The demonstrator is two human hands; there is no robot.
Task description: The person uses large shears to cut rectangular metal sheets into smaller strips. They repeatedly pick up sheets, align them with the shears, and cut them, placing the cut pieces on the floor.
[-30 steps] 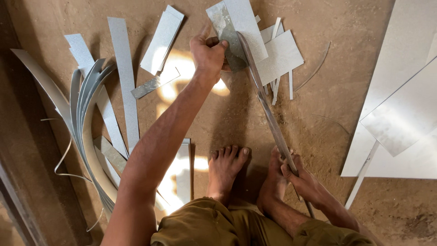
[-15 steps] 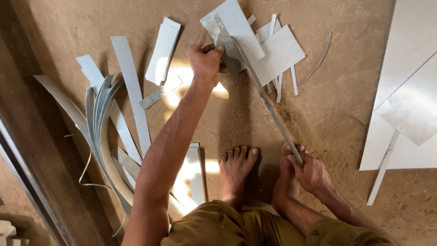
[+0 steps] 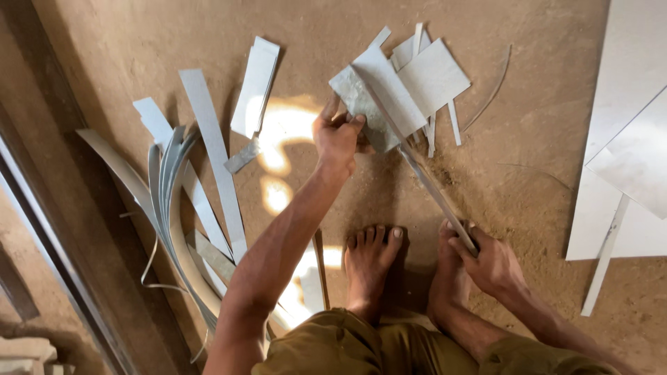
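No packages, labels, signs, screens

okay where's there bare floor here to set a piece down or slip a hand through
Bare dirt floor lies between the pile of cut grey pieces and the large sheets at the right edge, and along the top left. It is crowded left of the left hand, among the curved strips, and near the right hand holding the long blade.
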